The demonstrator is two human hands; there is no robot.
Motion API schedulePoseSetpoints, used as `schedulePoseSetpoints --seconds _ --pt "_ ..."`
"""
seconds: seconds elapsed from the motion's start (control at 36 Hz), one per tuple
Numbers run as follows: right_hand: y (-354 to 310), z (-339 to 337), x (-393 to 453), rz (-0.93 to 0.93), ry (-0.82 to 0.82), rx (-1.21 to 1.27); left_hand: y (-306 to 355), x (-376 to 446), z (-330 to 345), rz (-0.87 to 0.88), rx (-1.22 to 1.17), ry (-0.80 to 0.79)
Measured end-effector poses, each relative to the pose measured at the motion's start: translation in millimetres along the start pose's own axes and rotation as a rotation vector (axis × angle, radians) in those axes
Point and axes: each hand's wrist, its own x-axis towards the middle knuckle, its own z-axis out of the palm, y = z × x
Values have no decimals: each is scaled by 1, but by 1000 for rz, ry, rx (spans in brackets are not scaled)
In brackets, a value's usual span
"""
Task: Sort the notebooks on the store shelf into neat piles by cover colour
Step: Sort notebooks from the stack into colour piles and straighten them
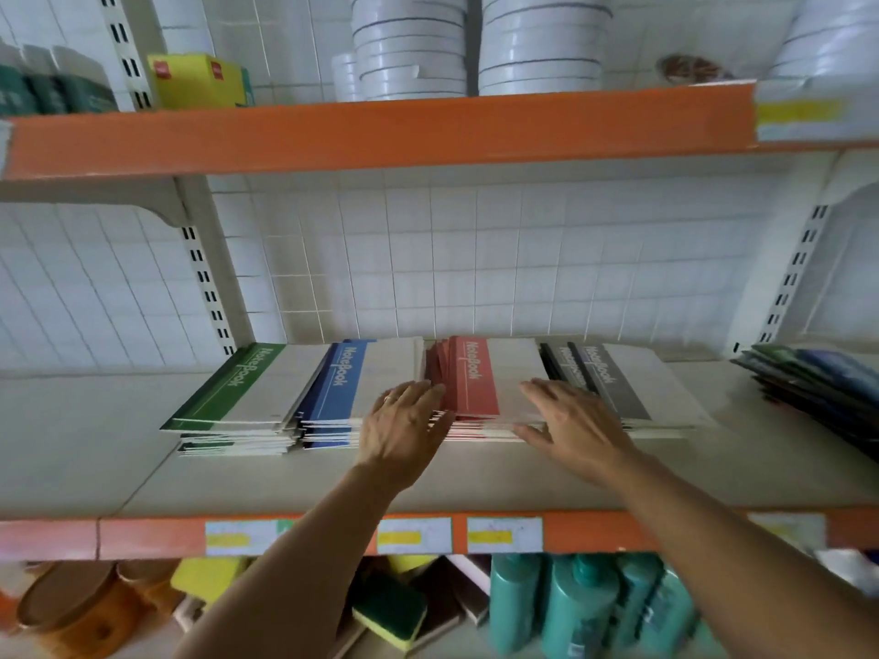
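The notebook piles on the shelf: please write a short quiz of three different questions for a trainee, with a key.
1. True or false: the red pile lies between the blue pile and the grey pile.
2. Which pile is farthest left? A) grey B) green C) red
3. Fill in: the left hand and the right hand both touch the ___ pile, fingers straight.

Key: 1 true; 2 B, the green pile; 3 red.
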Motion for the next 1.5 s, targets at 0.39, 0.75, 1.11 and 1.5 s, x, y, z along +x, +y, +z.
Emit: schedulePoseSetpoints --seconds 0.39,0.75,1.11,1.5 --pt "174 -46 -148 270 103 -97 183 17 18 181 -91 48" --pt "310 -89 -259 450 75 -149 367 17 56 259 -131 47" --pt "360 -77 -241 433 -119 -112 421 54 84 303 -73 -56" --pt "392 -70 -207 398 -302 17 446 80 106 286 -132 -19"
